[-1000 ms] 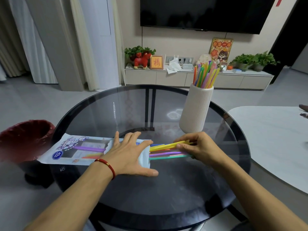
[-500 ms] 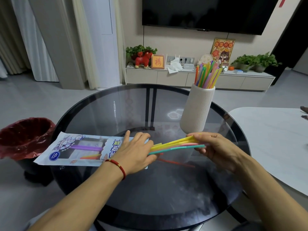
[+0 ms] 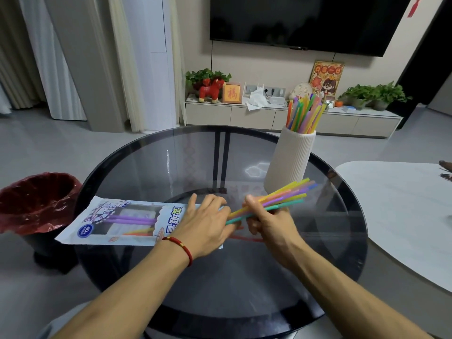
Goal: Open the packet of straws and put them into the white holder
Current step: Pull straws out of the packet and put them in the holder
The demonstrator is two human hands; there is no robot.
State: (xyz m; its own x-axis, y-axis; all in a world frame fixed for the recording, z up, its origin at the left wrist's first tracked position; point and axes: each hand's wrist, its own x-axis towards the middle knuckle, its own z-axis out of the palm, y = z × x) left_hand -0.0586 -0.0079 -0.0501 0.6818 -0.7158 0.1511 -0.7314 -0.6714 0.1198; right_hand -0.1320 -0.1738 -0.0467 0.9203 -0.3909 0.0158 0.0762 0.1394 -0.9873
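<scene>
The straw packet [image 3: 117, 221] lies flat on the round glass table [image 3: 244, 302], with a few purple and orange straws still showing through its window. My left hand [image 3: 208, 223] presses flat on the packet's open right end. My right hand [image 3: 266, 221] grips a bundle of coloured straws [image 3: 286, 196], tilted up to the right, just clear of the packet's mouth. One red straw [image 3: 247, 239] lies loose on the glass under my hands. The white ribbed holder [image 3: 291, 162] stands upright behind my right hand, with several straws [image 3: 305, 113] in it.
A dark red-lined waste bin [image 3: 36, 204] stands on the floor to the left of the table. A white table [image 3: 403, 216] adjoins on the right. A TV cabinet with plants and ornaments runs along the far wall.
My right hand has drawn the bundle of straws out of the packet to the right and tilted it upward. One red straw dropped onto the glass. My left hand stays on the packet.
</scene>
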